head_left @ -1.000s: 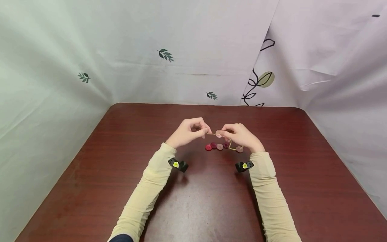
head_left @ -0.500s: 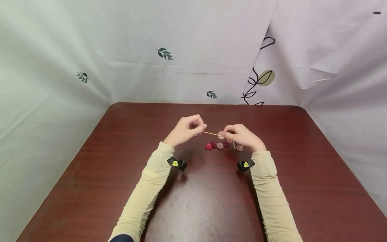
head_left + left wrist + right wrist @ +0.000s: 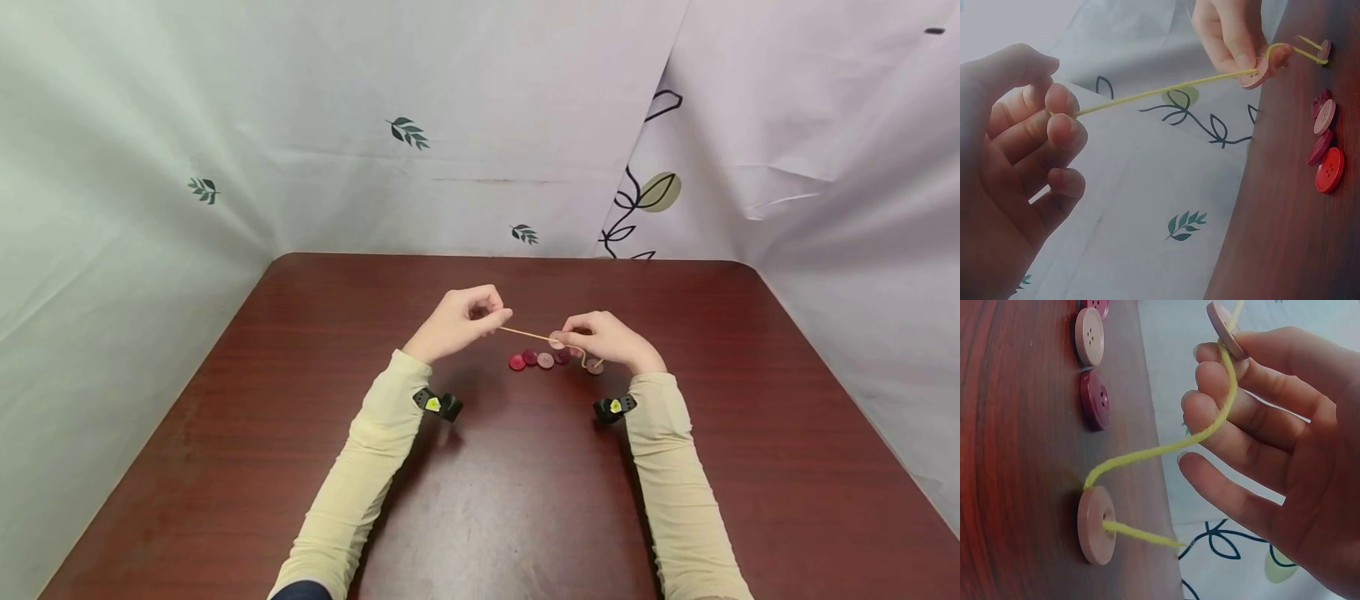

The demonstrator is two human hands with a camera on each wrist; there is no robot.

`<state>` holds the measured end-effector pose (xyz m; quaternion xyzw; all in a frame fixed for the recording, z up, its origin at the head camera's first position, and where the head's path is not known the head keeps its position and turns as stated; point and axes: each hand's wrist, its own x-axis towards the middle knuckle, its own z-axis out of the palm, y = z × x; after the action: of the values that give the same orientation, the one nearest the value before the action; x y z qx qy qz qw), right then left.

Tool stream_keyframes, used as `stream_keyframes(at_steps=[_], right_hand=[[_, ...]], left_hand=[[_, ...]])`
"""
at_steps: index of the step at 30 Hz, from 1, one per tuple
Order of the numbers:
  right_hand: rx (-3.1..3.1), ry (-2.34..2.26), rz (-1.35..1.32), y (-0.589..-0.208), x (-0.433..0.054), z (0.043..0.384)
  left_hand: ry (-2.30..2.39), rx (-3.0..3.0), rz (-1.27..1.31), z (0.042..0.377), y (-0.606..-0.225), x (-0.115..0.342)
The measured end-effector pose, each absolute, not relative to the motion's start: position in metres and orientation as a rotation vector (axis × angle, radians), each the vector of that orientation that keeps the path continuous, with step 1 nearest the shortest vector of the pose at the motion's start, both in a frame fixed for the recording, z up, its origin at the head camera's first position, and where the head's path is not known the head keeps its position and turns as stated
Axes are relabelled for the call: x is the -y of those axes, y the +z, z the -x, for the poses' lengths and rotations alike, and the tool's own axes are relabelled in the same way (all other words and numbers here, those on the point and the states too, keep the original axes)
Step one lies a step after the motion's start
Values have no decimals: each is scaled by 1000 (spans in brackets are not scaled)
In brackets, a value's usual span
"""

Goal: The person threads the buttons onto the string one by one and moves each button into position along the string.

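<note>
My left hand pinches one end of a yellow cord between thumb and fingertips. The cord runs taut to a pale pink button and passes through it. My right hand pinches that button by its edge, above the table. Past the button the cord hangs slack in a curve down to a second pale pink button at the tabletop. It goes through this one too, with a short tail sticking out of the hole.
A row of loose buttons lies on the dark red-brown table beneath the hands: a bright red button, a pale pink button and dark red ones, such as the dark red button. A pale patterned curtain surrounds the table.
My left hand has moved left and a little away, drawing out a longer taut stretch of cord. My right hand, with the button, has shifted slightly right.
</note>
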<state>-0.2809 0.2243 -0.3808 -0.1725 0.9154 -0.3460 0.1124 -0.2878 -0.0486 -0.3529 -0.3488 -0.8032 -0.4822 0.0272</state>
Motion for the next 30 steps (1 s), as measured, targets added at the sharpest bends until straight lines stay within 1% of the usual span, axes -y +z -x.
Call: stream_keyframes(at_steps=[3,10,17,30], right_hand=[[-2701,-995,527,-381,-226,281],[-2638,-1049,472,-383,-228,280],[-2743,-936,566,-386,-234,281],[-2621,-992,449,-388,-241,281]], left_hand=[[-1477,2475,1078,288,-352,50],[-1465,2488,1055,288,-354,51],[-1442,2496,1056,288,-355,53],[-1438,2531,1017,287,-349,58]])
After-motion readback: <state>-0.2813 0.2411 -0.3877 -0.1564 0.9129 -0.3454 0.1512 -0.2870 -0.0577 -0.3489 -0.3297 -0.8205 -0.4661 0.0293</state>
